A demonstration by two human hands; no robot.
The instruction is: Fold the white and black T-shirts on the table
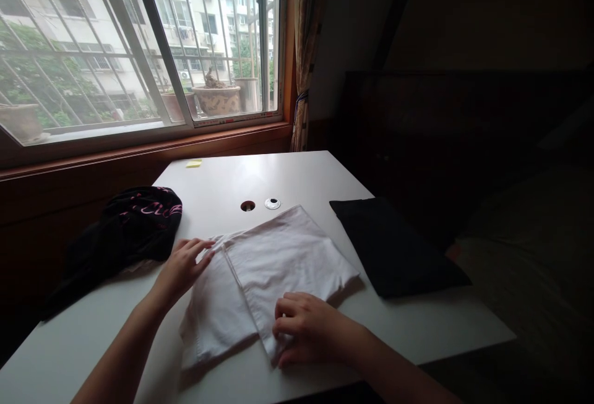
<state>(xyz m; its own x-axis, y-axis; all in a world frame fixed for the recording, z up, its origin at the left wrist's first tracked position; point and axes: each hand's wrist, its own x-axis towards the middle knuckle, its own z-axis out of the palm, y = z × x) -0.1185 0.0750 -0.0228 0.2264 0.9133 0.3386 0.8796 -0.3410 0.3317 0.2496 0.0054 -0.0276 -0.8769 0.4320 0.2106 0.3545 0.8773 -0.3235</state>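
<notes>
A white garment (285, 262), partly folded over itself, lies on the white table in front of me. Its exact kind cannot be made out from the folded shape. At its upper left edge, my left hand (185, 262) rests with fingers stretched out and thumb apart, touching the cloth. My right hand (309, 326) is at the near edge of the folded layer, its fingers curled on the fabric. The left part of the garment lies flat under the folded panel's edge.
A crumpled black garment with pink lettering (151, 209) hangs over the table's left edge. A folded dark cloth (394, 246) lies to the right. The white table (297, 172) has a cable hole (247, 206), a round cover (272, 203) and a yellow note (193, 163). A window is behind.
</notes>
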